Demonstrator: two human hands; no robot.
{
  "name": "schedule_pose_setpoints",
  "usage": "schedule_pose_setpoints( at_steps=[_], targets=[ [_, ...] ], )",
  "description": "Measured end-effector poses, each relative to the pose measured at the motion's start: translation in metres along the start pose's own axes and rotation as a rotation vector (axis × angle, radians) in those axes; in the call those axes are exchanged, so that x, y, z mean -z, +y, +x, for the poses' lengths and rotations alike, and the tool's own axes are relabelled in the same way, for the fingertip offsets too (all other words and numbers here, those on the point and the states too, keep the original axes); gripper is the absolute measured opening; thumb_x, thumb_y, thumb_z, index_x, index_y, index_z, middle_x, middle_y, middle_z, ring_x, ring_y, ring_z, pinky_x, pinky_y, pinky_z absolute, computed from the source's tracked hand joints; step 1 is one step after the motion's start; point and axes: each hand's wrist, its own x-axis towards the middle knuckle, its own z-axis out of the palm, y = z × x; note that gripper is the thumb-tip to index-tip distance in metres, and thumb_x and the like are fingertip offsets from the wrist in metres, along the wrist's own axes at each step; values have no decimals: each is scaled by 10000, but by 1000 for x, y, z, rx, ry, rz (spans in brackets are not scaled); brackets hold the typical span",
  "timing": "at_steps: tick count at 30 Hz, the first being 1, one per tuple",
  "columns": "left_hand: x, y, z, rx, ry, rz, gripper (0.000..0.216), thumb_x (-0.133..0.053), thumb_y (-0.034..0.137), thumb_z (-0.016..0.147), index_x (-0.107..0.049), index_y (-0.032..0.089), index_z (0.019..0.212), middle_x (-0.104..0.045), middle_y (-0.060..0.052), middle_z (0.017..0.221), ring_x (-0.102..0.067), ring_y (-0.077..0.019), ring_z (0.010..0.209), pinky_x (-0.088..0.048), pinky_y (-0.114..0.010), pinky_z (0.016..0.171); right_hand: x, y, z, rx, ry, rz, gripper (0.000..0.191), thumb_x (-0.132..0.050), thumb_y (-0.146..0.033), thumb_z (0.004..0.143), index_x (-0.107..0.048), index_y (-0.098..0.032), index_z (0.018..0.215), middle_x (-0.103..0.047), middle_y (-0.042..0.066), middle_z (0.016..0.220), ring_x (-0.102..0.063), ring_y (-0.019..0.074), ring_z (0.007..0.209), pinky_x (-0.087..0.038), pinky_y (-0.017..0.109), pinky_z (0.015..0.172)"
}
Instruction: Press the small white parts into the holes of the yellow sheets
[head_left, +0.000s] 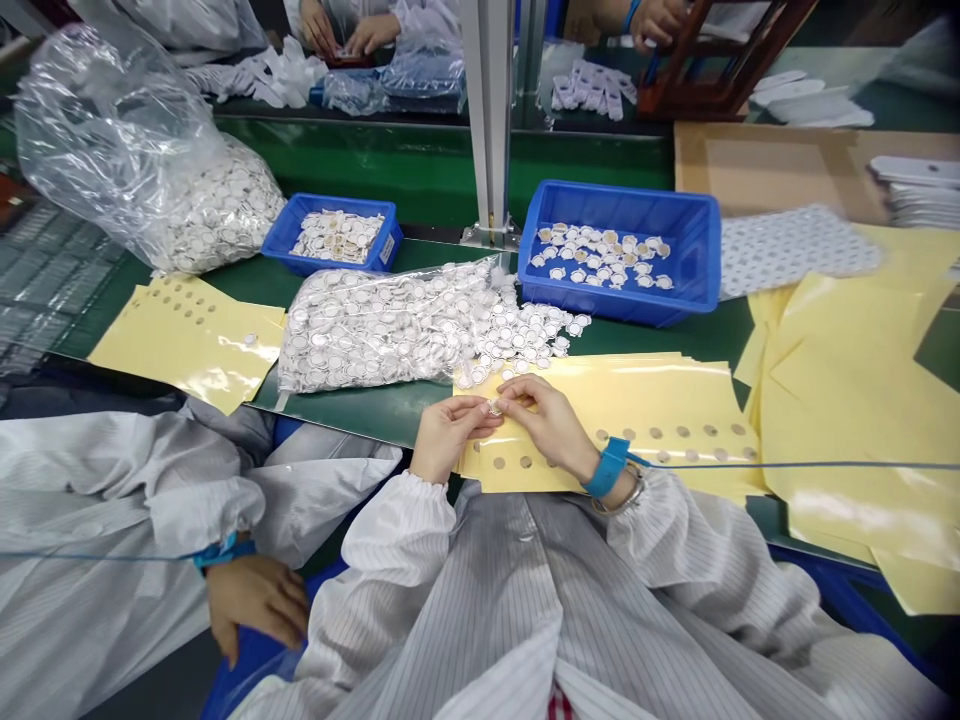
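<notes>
Between my fingertips is a small round white piece (pixel 495 407) with a pale rim. My left hand (pixel 450 430) pinches it from the left, and my right hand (pixel 546 420), with a blue wrist strap, pinches it from the right. Both hands are just above a stack of yellow sheets (pixel 637 390), whose near part carries rows of round grey-brown dots (pixel 656 433). Right behind my hands, a heap of similar white pieces (pixel 525 335) spills from a clear plastic bag (pixel 375 325) lying on its side.
A large blue bin (pixel 622 300) and a small blue bin (pixel 330 265) hold white pieces. A bulging clear bag (pixel 217 210) stands left. More yellow sheets lie left (pixel 187 345) and right (pixel 855 400). A metal post (pixel 489 120) rises behind. A co-worker's hand (pixel 259 600) rests at left.
</notes>
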Motion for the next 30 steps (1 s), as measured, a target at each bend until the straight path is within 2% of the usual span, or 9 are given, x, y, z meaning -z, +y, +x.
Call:
schedule_pose_setpoints(
  at_steps=[9,13,16,19,22,24,26,27,30],
  targets=[
    [0,0,0,-2,0,1,334,-793,341,590,-660,97,776,-716,-94,732,-695,-225,746,-558,-334,734,-3,5,0,32,26,-39,112,-594,-307,812,-588,-200,780,-614,51,947,-568,186,919,-461,330,796],
    [2,2,-3,-10,-39,-3,321,-782,325,609,-649,97,792,-717,-100,742,-694,-226,739,-557,-353,745,-4,2,-2,19,57,-16,148,-647,-327,778,-566,-205,788,-611,18,824,-574,167,801,-461,313,742],
    [3,8,-7,-27,-103,-10,304,-768,310,633,-639,98,808,-716,-94,744,-692,-222,736,-557,-343,739,-2,-8,-3,7,65,60,240,-700,-349,735,-550,-209,860,-601,-4,768,-571,153,733,-468,292,690],
    [-1,15,-9,-16,-191,-78,271,-727,331,686,-617,110,798,-709,-81,766,-688,-215,746,-560,-323,712,3,-23,-6,61,56,38,162,-676,-338,767,-599,-204,815,-621,4,778,-573,154,745,-466,291,691],
    [-12,19,-7,91,-326,-252,306,-593,432,793,-589,126,801,-669,-52,724,-668,-183,690,-565,-325,660,7,-36,-10,149,51,-85,79,-619,-268,826,-651,-212,780,-646,8,778,-569,163,768,-456,314,727],
    [-20,20,-3,173,-385,-318,357,-486,465,853,-586,126,804,-607,-24,636,-619,-133,586,-547,-277,585,11,-41,-13,229,30,-188,93,-585,-219,852,-675,-227,828,-670,13,848,-563,178,841,-444,338,781],
    [-24,19,3,183,-365,-274,357,-446,443,878,-589,128,791,-541,3,575,-524,-82,472,-468,-201,471,17,-42,-15,287,45,-256,134,-556,-203,871,-678,-237,915,-667,21,968,-544,193,951,-427,358,853],
    [-24,19,7,141,-325,-196,330,-456,415,877,-592,131,780,-523,12,564,-476,-66,439,-419,-183,437,21,-41,-16,292,81,-264,149,-546,-207,878,-669,-237,957,-653,28,1012,-535,196,993,-421,363,882],
    [-23,21,17,-184,-101,265,200,-537,311,833,-627,143,773,-545,8,591,-478,-78,492,-393,-198,497,35,-36,-21,219,174,-239,135,-528,-239,890,-646,-222,955,-634,39,969,-555,190,972,-441,349,866]
  ],
)
